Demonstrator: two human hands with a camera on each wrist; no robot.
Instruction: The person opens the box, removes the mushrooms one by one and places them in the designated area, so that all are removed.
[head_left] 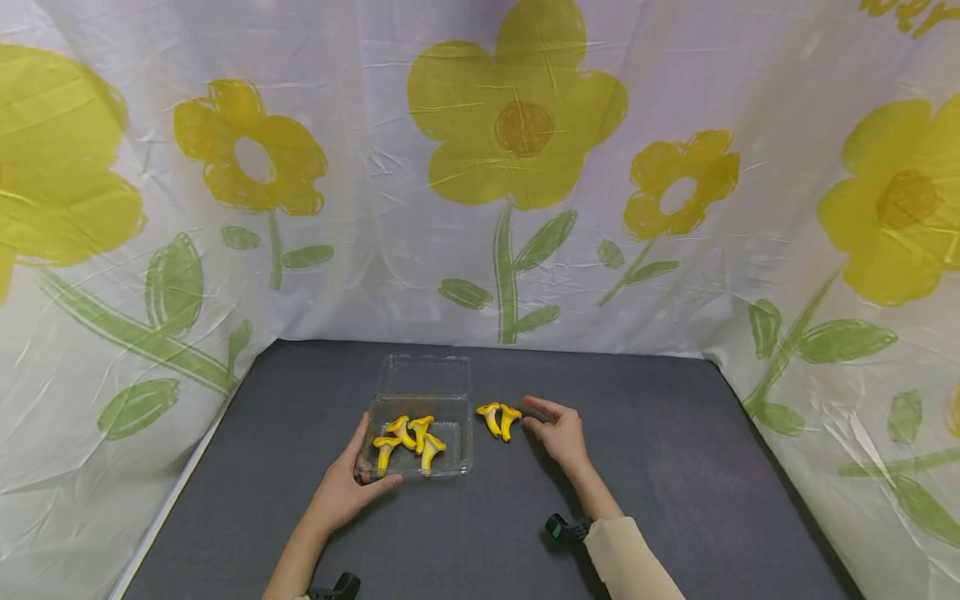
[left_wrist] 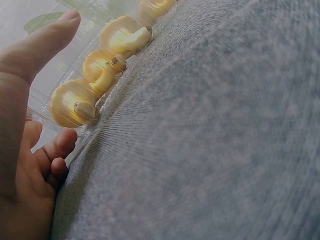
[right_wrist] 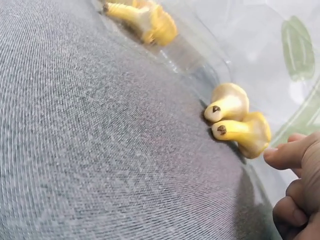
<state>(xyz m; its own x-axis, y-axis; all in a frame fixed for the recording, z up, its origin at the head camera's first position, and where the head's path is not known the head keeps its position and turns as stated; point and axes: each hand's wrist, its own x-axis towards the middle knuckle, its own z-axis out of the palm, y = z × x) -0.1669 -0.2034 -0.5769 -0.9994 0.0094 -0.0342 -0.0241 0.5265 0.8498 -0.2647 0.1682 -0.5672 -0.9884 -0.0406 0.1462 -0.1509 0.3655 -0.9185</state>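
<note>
Sleeve: nearest of all, at 5 o'clock in the head view, just behind a black wristband.
Left hand: spread in a wide C around the box's corner at 8 o'clock, thumb along the front, fingers against the left side, apparently holding it steady.
Right hand: partly open at 3 o'clock from the box, thumb and forefinger apart, gripping nothing; right beside the nearer loose mushroom, cannot tell whether touching.
Box: clear, flat on the table, lid swung back toward 12.
Already in: four yellow mushrooms, lying close together in the box; roughly two-thirds along, judging by the count.
Left over: two loose mushrooms, side by side on the table, just outside the box at 3 o'clock; lid not yet down.
Loose stems: toward 5 on the left, about 6 on the right; caps toward 12, long axes running near to far, almost parallel.
Boxed stems: mostly toward 6, except at back left, slanting toward 5; caps up toward 12.
</note>
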